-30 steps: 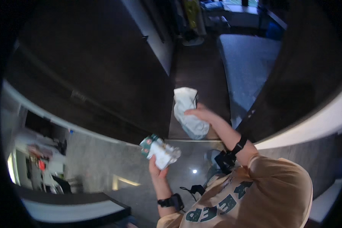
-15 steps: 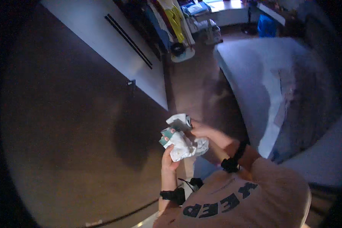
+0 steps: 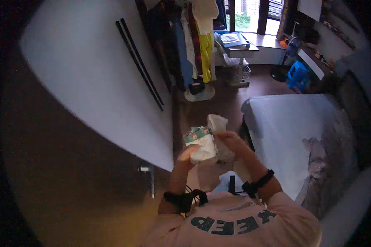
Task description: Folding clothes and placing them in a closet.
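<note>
In front of my chest I hold a soft white crumpled bundle [image 3: 204, 152] with a green patterned band across its upper part; I cannot tell its exact kind. My left hand [image 3: 189, 153] is closed on its lower left side, the thumb lying over the front. My right hand [image 3: 228, 140] pinches at its right edge, near the end of the green band. Another white soft piece [image 3: 217, 123] rises just behind the right fingers; whether it belongs to the same bundle is unclear. Black straps circle both forearms.
A white door panel [image 3: 99, 78] stands at the left, with a handle [image 3: 146, 169] below. Clothes [image 3: 206, 53] hang on a rack ahead. A bed [image 3: 292, 123] with rumpled fabric lies at the right. Farther off are a small table [image 3: 243, 47], a blue stool [image 3: 298, 75] and a fan [image 3: 293, 46].
The view has lifted, showing the window and more of the room. The white bundle is turned more upright, its green band now level, and my right hand has shifted along its edge.
</note>
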`<state>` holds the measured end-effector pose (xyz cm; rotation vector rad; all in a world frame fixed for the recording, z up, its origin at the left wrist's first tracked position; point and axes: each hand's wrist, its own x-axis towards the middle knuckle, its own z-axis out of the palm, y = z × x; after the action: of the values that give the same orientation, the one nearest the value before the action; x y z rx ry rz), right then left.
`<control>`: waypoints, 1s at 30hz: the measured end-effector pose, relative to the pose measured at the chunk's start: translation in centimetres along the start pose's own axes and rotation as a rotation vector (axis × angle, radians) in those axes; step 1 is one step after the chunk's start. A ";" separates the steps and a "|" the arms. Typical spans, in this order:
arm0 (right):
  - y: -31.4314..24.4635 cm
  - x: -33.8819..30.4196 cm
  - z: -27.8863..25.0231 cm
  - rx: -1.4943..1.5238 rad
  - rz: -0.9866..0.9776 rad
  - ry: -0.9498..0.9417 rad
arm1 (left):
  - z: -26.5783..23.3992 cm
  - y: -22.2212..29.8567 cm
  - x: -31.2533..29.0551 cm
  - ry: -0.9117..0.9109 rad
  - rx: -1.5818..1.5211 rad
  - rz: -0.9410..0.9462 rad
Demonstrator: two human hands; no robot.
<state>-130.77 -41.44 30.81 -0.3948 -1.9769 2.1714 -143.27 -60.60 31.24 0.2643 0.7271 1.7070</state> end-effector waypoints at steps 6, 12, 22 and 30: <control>3.4 9.8 -8.1 -0.001 -0.112 0.053 | -0.4 -3.1 1.6 0.103 0.112 0.393; -6.6 19.7 -4.0 -0.468 -0.108 -0.094 | -2.6 -8.2 -4.0 0.522 -0.045 0.601; -6.1 33.8 8.9 -1.097 -0.781 0.034 | -4.9 -12.3 -3.8 0.731 -0.059 0.947; -3.2 21.8 11.2 -0.990 -0.658 -0.156 | 1.9 -18.7 -3.0 0.848 -0.145 1.072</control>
<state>-155.14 -45.01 33.24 0.3047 -2.6328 0.7734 -126.51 -60.93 22.21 -0.2688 1.1721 2.9461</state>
